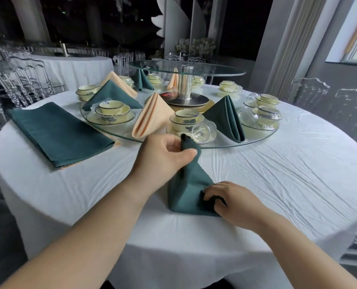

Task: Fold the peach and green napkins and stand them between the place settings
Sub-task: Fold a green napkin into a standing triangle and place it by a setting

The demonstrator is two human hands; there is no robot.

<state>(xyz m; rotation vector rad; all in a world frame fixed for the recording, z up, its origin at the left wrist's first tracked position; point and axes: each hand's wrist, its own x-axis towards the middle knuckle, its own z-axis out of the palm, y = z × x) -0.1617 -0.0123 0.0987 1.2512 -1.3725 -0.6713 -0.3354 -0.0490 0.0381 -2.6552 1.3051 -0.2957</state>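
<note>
A green napkin (186,184) folded into a tent shape stands on the white tablecloth near the front edge. My left hand (165,155) pinches its top tip. My right hand (229,199) grips its lower right corner on the cloth. On the glass turntable (256,140) behind, a folded peach napkin (150,119) and a folded green napkin (227,119) stand between yellow bowl settings (186,122). More folded napkins stand farther back. A flat stack of green napkins (58,132) lies on the left, with peach ones showing under it.
A raised glass tier on a metal post (184,84) stands at the table's centre. Upturned glasses (202,132) lie beside the bowls. Clear chairs (311,94) stand on the right and left. Another covered table (73,67) is at the back left.
</note>
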